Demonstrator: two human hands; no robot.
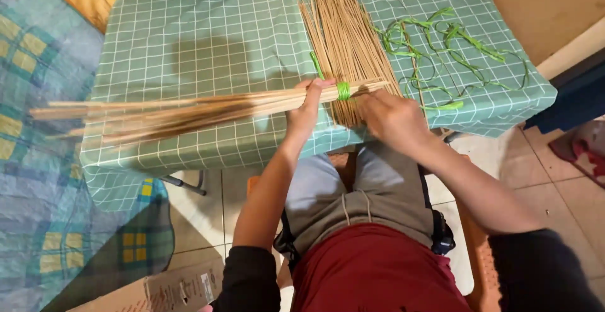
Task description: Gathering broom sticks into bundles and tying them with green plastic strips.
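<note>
My left hand (307, 109) grips a bundle of thin tan sticks (183, 111) that lies crosswise over the table and fans out to the left. A green strip binding (343, 90) wraps the bundle near its right end. My right hand (392, 118) rests just right of the binding, fingers curled at the bundle's end; what it pinches is hidden. A loose pile of the same sticks (343, 34) lies on the table behind both hands.
The table (208, 41) wears a green checked cloth. Loose green strips (454, 47) tangle at its right. A patterned blue blanket (38, 179) lies left, a cardboard box (164, 290) on the tiled floor below, and an orange seat (479, 255) under me.
</note>
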